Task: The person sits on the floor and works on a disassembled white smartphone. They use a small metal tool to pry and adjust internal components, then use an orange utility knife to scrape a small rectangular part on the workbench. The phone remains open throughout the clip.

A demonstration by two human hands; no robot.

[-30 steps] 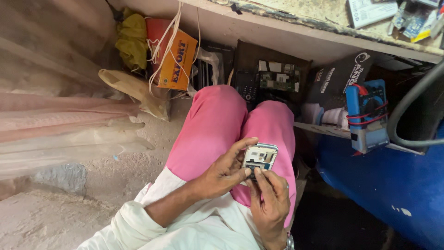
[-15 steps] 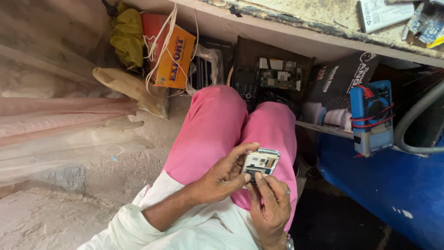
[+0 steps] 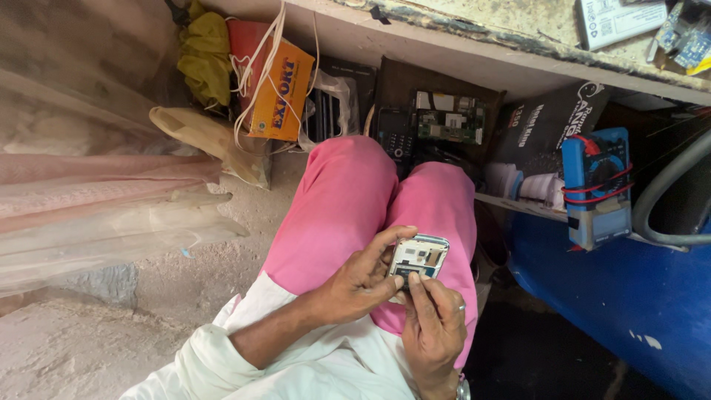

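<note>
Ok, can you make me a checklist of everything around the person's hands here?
Surface: pink-trousered lap, over a dusty concrete floor.
Job's things: small opened phone, its insides showing, held above the lap.
Clutter: orange box, yellow cloth, circuit board, blue multimeter.
Grippers: left hand grips the phone from its left side; right hand touches its lower edge with a fingertip.
Cables: red leads wrapped around the multimeter; white cords over the orange box; grey hose.
Surroundings: workbench edge above, blue drum to the right.
</note>
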